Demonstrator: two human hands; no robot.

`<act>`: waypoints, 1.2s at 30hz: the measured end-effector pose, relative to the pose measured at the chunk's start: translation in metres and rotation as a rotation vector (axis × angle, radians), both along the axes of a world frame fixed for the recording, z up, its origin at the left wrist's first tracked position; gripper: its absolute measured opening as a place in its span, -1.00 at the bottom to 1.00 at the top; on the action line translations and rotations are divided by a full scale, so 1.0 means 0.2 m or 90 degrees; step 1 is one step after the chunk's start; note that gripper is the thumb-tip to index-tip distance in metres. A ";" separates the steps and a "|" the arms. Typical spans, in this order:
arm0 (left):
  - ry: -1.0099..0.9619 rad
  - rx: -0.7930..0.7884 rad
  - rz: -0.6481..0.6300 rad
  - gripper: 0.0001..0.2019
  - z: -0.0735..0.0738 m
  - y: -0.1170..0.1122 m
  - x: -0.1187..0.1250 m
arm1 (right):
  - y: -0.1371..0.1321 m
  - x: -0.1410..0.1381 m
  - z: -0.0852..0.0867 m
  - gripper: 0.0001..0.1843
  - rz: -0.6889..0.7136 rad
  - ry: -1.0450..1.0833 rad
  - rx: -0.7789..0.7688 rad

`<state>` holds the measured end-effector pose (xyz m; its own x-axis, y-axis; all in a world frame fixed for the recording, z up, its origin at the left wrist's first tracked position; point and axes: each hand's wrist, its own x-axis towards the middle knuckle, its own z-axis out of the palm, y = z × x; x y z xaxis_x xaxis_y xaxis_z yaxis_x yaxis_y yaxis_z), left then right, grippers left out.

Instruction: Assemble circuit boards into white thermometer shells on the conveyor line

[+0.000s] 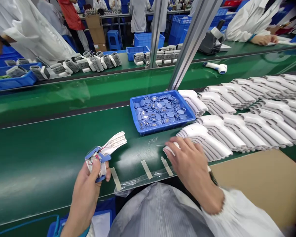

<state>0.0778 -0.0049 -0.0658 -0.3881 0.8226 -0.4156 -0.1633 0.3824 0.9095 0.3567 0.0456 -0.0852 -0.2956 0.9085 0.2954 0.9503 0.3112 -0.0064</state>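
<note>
Thermometer half-shell (pixel 114 142) of glossy white plastic, pistol-shaped, sits gripped in the left hand (pixel 85 194) above the smooth green worktop (pixel 51 171). Those fingers (pixel 95 166) close round its lower end, where a blue moulded clip (pixel 96 155) and thin red wires (pixel 90 161) show. The right hand (pixel 189 168) curves over a white shell (pixel 171 149) at the near end of the nested rows of matching shells (pixel 236 131); whether it grips that piece cannot be told. Beyond those fingers, a blue plastic tray (pixel 138 112) holds a heap of small blue oval parts (pixel 160 110). Between the hands, strips of beige tape (pixel 146 169) cross a clear plastic sheet (pixel 140 179) near the worktop's edge.
</note>
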 end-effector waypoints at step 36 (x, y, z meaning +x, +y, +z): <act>0.235 0.134 -0.329 -0.75 -0.12 -0.03 0.09 | 0.09 -0.34 0.21 -0.62 0.324 0.382 -0.394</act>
